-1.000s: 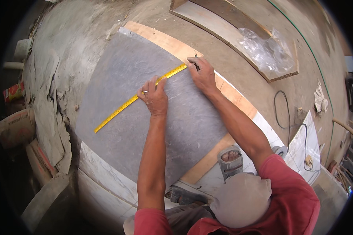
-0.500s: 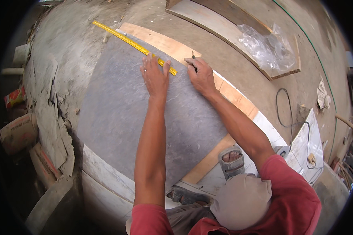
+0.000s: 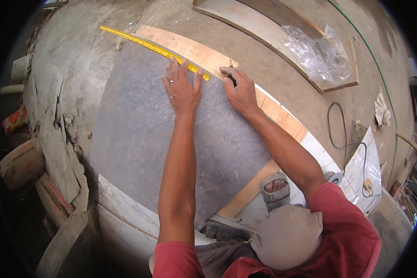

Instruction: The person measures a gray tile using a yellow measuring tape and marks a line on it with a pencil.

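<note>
A large dark grey tile (image 3: 139, 125) lies flat before me on top of tan and white tiles. Along its far edge runs a yellow ruler (image 3: 148, 45), slanting from the upper left down toward the middle. My left hand (image 3: 183, 90) rests on the grey tile with fingers spread, its fingertips on the ruler near the right end. Just right of that end, my right hand (image 3: 241, 90) is closed round a dark pencil (image 3: 231, 79), which sticks up between the fingers. The pencil's lower end is hidden by the hand.
Tan tiles (image 3: 185, 44) show past the far edge. A wooden frame (image 3: 245, 23) with clear plastic wrap (image 3: 317, 53) lies at far right. An angle grinder's disc (image 3: 337, 178) sits by my right elbow, near a black cable (image 3: 345, 134). Cardboard boxes (image 3: 23, 162) stand at left.
The ruler has turned slightly, its right end shifting away from me and its left end further left, closer to the tile's far edge. My left fingers have moved with it.
</note>
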Motion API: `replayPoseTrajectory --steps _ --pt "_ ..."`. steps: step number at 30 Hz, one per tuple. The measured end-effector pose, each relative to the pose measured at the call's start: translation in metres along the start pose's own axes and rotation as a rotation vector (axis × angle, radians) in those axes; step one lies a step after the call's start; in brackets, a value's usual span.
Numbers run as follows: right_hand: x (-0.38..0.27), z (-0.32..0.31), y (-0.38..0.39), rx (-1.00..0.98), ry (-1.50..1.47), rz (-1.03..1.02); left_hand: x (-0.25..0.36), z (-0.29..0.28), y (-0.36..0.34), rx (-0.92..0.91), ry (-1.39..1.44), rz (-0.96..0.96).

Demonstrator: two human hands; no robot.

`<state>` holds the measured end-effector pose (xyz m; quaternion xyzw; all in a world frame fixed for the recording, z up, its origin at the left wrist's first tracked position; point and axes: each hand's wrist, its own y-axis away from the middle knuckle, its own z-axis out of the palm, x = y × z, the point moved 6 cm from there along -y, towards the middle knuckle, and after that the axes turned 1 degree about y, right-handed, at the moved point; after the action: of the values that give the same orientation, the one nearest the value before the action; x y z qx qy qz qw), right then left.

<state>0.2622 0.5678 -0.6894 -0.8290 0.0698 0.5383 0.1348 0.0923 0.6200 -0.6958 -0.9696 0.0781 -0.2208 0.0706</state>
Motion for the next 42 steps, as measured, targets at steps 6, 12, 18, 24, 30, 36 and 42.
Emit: replayPoseTrajectory --steps 6,12,18,24,30,36,42 --pt "0.000 0.000 0.002 -0.064 -0.089 0.142 -0.001 -0.002 -0.001 0.017 0.000 -0.036" --pt "0.009 0.002 0.004 -0.077 -0.212 0.155 0.003 -0.003 -0.003 0.020 -0.002 -0.045" --pt "0.013 0.003 0.006 -0.106 -0.213 0.205 0.004 -0.005 -0.003 0.035 0.001 -0.048" --pt "0.011 0.008 -0.003 -0.064 -0.256 0.184 0.005 -0.005 -0.004 0.033 -0.021 -0.033" --pt "0.001 0.019 -0.022 -0.089 -0.198 0.153 0.009 -0.005 -0.003 0.020 -0.063 -0.012" --pt "-0.008 0.029 -0.033 -0.133 -0.139 0.068 0.008 -0.005 -0.003 0.022 -0.072 -0.008" --pt "-0.008 0.031 -0.036 -0.149 -0.086 0.050 0.009 -0.004 -0.003 0.017 -0.077 -0.004"
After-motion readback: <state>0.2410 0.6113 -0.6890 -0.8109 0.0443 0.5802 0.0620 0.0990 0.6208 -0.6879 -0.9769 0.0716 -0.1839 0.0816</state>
